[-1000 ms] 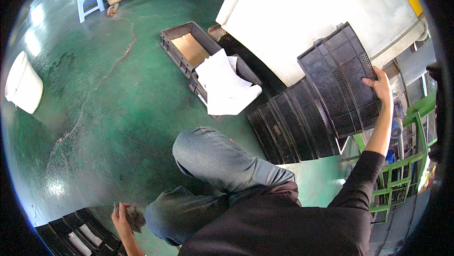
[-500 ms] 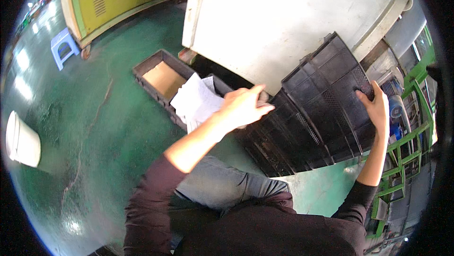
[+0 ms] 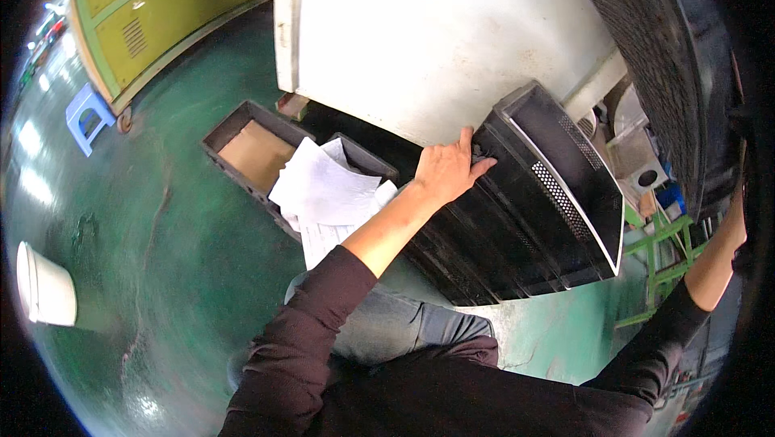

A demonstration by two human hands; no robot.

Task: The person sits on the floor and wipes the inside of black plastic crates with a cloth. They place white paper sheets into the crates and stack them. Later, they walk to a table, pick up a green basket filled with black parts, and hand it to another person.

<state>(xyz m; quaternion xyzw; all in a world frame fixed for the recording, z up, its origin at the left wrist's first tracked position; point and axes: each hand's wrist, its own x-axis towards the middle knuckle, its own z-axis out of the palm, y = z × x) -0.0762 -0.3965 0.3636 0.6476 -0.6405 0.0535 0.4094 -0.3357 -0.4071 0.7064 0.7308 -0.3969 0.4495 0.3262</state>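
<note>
The person's lap is nearest, in a dark long-sleeved top and grey trousers (image 3: 404,332), above a green floor (image 3: 161,275).

Left hand (image 3: 446,170): the arm reaches up from the lower centre, sleeve pushed back to the mid-forearm. The hand lies flat, open and spread, on the near left corner of the top black crate (image 3: 557,186). The thumb points up along the corner edge; the fingers (image 3: 476,169) rest over the rim. It presses on the crate rather than closing round it.

That crate is the top one of a stack of black crates (image 3: 476,251) lying tilted on the floor, right of centre. Its open mouth, with a perforated inner wall, faces up and to the right.

Right hand: the arm (image 3: 710,267) rises along the right edge. The hand itself is lost at the rim of the picture, so its grip cannot be told. It sits against a second black crate (image 3: 654,57), a large perforated panel raised high at the upper right.

Left of the stack, white paper sheets (image 3: 323,195) lie over a dark open box (image 3: 250,150) with a brown bottom. Green metal framing (image 3: 658,243) stands to the right of the stack.

Further away, a large white panel (image 3: 436,33) stands behind the crates. A white bucket (image 3: 44,287) stands at the far left, with a blue stool (image 3: 87,118) and a yellow cabinet (image 3: 153,9) beyond it.
</note>
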